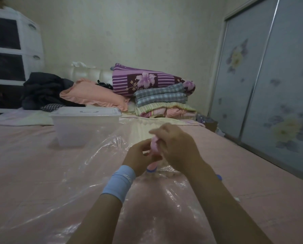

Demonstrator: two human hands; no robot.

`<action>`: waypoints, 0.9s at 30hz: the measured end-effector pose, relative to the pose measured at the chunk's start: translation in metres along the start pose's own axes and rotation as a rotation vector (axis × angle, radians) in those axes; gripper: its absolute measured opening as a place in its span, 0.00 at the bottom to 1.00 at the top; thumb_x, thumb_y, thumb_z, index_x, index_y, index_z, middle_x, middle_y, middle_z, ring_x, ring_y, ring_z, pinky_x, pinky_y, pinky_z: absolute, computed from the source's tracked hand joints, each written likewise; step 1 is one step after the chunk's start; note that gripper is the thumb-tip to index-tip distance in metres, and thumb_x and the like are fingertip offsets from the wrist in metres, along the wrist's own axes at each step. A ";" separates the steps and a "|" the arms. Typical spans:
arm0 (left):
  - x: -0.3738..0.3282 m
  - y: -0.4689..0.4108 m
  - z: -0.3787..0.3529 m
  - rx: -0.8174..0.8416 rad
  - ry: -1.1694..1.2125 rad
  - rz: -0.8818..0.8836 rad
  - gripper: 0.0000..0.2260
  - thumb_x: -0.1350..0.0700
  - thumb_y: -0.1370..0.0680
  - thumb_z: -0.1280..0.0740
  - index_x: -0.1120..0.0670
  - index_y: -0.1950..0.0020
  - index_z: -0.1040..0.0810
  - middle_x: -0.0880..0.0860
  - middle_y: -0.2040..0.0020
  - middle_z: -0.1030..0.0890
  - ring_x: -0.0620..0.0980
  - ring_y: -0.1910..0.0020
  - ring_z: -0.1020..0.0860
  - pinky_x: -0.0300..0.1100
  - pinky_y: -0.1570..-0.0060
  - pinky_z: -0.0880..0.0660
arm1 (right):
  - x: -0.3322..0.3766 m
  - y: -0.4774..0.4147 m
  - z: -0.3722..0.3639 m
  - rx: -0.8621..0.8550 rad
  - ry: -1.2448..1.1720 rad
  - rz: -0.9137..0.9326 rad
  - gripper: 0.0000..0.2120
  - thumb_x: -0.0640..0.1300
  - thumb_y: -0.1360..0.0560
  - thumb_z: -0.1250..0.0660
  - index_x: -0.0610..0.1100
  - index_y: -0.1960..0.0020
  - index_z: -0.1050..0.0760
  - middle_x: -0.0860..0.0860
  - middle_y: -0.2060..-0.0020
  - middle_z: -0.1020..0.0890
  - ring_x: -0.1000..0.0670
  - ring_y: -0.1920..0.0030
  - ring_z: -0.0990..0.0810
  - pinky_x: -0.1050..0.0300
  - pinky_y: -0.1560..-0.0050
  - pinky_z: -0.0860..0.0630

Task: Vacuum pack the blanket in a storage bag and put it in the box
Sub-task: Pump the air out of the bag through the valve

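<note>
A clear plastic storage bag [87,166] lies spread over the pink bed sheet in front of me. A pale cream blanket [140,128] shows at the bag's far end, apparently inside it. A small pink hand pump [154,144] stands upright on a blue valve [150,170] on the bag. My right hand [177,147] grips the top of the pump. My left hand [138,156], with a blue wristband, holds its lower part with curled fingers. A translucent plastic box [83,127] with its lid on stands on the bed to the left, beyond the bag.
Folded quilts and blankets [152,88] are stacked by the headboard, with a pink pillow [94,95] and dark clothes [43,90] beside them. A white drawer unit [15,50] stands at the left. Sliding wardrobe doors [270,85] run along the right of the bed.
</note>
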State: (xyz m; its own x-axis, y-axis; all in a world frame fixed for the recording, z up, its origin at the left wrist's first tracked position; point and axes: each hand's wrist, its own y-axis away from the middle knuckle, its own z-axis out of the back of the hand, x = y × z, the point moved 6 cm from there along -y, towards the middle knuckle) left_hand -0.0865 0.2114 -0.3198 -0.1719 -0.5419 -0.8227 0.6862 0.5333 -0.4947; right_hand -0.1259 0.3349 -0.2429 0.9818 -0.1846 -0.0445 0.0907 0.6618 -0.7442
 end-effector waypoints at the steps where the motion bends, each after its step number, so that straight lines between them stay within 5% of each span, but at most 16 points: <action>1: 0.001 -0.001 0.000 -0.001 0.003 -0.003 0.20 0.62 0.34 0.22 0.46 0.45 0.19 0.46 0.52 0.15 0.43 0.52 0.18 0.45 0.44 0.21 | 0.005 -0.005 0.020 -0.113 -0.031 0.033 0.19 0.48 0.20 0.45 0.48 0.36 0.21 0.49 0.47 0.20 0.49 0.52 0.22 0.60 0.59 0.27; 4: 0.002 0.001 -0.004 0.016 -0.001 0.001 0.24 0.62 0.34 0.22 0.42 0.43 0.20 0.43 0.49 0.16 0.40 0.49 0.20 0.39 0.44 0.23 | 0.014 -0.005 0.072 -0.480 -0.082 0.097 0.15 0.41 0.19 0.42 0.41 0.40 0.19 0.46 0.51 0.19 0.49 0.54 0.22 0.61 0.58 0.25; 6: 0.002 0.003 -0.008 0.022 0.013 -0.007 0.24 0.62 0.34 0.22 0.41 0.45 0.20 0.43 0.48 0.17 0.38 0.50 0.20 0.35 0.46 0.23 | 0.016 0.000 0.076 -0.554 -0.090 0.080 0.14 0.39 0.19 0.41 0.39 0.40 0.18 0.45 0.50 0.19 0.49 0.53 0.22 0.61 0.56 0.25; 13: 0.006 0.009 -0.007 0.001 0.046 -0.022 0.17 0.62 0.33 0.24 0.44 0.50 0.19 0.47 0.53 0.16 0.44 0.52 0.19 0.37 0.49 0.22 | 0.000 0.027 -0.020 0.037 -0.003 -0.106 0.21 0.45 0.25 0.40 0.51 0.35 0.21 0.49 0.40 0.22 0.46 0.46 0.23 0.47 0.55 0.20; 21: 0.001 0.004 -0.009 0.006 0.026 -0.057 0.25 0.63 0.34 0.22 0.34 0.51 0.22 0.43 0.49 0.17 0.41 0.50 0.21 0.32 0.48 0.24 | 0.016 0.002 0.069 -0.576 -0.082 0.004 0.15 0.38 0.20 0.39 0.42 0.38 0.19 0.46 0.49 0.19 0.49 0.52 0.21 0.62 0.59 0.25; 27: 0.015 0.004 -0.005 -0.032 0.050 0.013 0.13 0.59 0.31 0.26 0.45 0.50 0.19 0.48 0.52 0.16 0.44 0.53 0.18 0.44 0.47 0.21 | 0.005 0.017 -0.025 0.037 0.005 -0.104 0.28 0.52 0.31 0.49 0.51 0.39 0.19 0.50 0.45 0.20 0.44 0.48 0.23 0.49 0.53 0.26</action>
State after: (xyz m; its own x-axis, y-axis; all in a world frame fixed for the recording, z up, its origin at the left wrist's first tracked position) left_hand -0.0899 0.2087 -0.3352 -0.1988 -0.5019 -0.8417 0.6656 0.5613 -0.4919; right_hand -0.1234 0.3272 -0.2722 0.9658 -0.2577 0.0282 0.1986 0.6654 -0.7196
